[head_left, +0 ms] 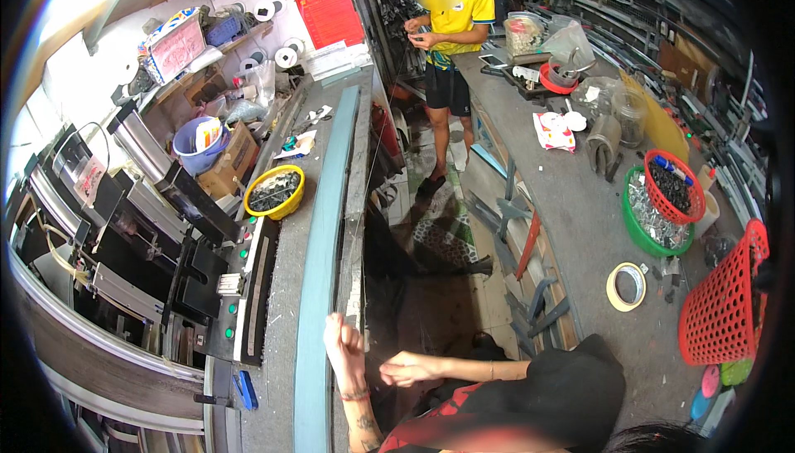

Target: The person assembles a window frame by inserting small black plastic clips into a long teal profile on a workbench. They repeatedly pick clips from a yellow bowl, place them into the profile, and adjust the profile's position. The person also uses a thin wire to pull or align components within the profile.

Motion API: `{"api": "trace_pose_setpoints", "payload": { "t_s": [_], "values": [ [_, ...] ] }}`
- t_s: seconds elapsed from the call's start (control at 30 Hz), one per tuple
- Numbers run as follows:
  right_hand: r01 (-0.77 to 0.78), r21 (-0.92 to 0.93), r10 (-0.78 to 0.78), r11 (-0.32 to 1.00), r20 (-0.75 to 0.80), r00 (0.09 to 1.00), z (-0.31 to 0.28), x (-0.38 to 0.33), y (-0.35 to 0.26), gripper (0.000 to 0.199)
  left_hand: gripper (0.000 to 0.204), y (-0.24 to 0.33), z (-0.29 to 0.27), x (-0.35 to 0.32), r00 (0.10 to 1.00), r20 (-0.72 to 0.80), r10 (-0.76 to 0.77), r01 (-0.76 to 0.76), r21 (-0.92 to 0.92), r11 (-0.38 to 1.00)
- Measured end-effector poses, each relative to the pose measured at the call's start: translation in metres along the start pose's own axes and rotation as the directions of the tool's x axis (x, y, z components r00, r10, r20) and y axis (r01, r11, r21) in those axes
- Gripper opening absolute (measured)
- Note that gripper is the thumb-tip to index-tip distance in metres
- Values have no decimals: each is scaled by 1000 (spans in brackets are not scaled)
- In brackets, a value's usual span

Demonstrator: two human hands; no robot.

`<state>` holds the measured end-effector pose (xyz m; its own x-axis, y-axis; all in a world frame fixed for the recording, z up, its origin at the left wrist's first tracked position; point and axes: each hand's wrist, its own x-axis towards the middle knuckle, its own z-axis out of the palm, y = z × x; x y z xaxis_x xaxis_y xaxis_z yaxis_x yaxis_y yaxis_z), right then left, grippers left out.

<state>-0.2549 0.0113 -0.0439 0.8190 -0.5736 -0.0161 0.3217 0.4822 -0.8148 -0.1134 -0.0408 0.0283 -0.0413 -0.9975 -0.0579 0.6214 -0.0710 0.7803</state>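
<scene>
My left hand [344,344] is raised beside the near end of a long pale-blue profile [319,238] that lies along the left bench. Its fingers are curled closed, and anything inside them is too small to tell. A little lower and to the right, my right hand [407,368] is pinched over the gap between the benches, apart from the left hand. What its fingertips hold, if anything, does not show. A yellow basket [291,213] of small dark parts stands on the bench left of the profile.
A machine with green buttons [230,308] stands at left, near a blue tool [246,388]. The right bench [580,204] carries a tape roll [614,287], a green basket [636,225] and a tall red basket [714,312]. A person in yellow [454,14] stands in the aisle.
</scene>
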Motion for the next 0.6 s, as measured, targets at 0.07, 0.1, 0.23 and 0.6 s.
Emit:
{"api": "trace_pose_setpoints", "payload": {
  "t_s": [0.07,0.1,0.23,0.6],
  "values": [
    [-37,-296,70,954,101,992,-41,-13,-12,27,27,-14,-21,-29,989,-68,132,-117,191,975],
    [3,-399,74,917,178,981,-69,-25,-24,28,28,-23,-31,-46,976,-83,202,-171,286,943],
    [-29,-445,-26,895,-116,993,-152,-53,-57,56,37,-68,-66,-109,997,-72,21,6,356,935],
    [426,-120,-436,897,-404,804,-54,4,-93,58,31,-182,-155,-120,937,43,-346,-28,998,48]
  ]
}}
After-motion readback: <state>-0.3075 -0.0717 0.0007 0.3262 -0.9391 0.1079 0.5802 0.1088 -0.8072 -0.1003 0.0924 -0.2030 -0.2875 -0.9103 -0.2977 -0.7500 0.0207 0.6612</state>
